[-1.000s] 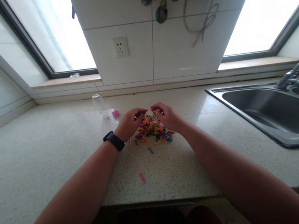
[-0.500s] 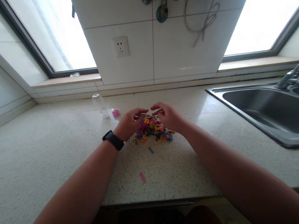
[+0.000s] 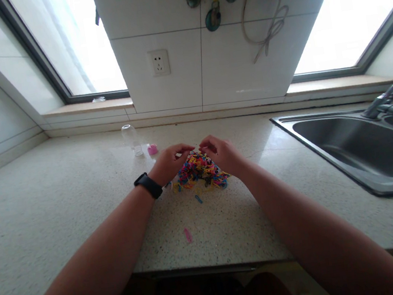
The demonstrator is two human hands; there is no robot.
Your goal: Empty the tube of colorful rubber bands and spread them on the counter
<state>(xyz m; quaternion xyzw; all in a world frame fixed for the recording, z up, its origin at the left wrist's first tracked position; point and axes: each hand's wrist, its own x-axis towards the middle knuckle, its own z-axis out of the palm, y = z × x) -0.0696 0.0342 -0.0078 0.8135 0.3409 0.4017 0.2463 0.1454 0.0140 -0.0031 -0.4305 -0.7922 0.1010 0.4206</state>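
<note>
A pile of small coloured rubber bands [image 3: 201,169] lies on the speckled counter in front of me. My left hand [image 3: 171,163], with a black watch on its wrist, curves round the pile's left side. On the other side is my right hand [image 3: 223,154]. Both hands have fingers bent and thumb and fingertips drawn together just above the pile's far edge, a small gap apart. Anything pinched between them is too small to make out. Nearer to me lie a loose blue band [image 3: 199,199] and a pink piece [image 3: 188,235].
A clear plastic bottle [image 3: 131,140] stands upside down at the back left, with a pink cap [image 3: 152,149] beside it. To the right is a steel sink [image 3: 331,162] with a tap [image 3: 382,102]. A wall socket [image 3: 159,63] is behind the counter.
The fingers of my right hand have curled in more, and my left thumb and fingers have drawn slightly closer. The pile, bottle and cap stay in place.
</note>
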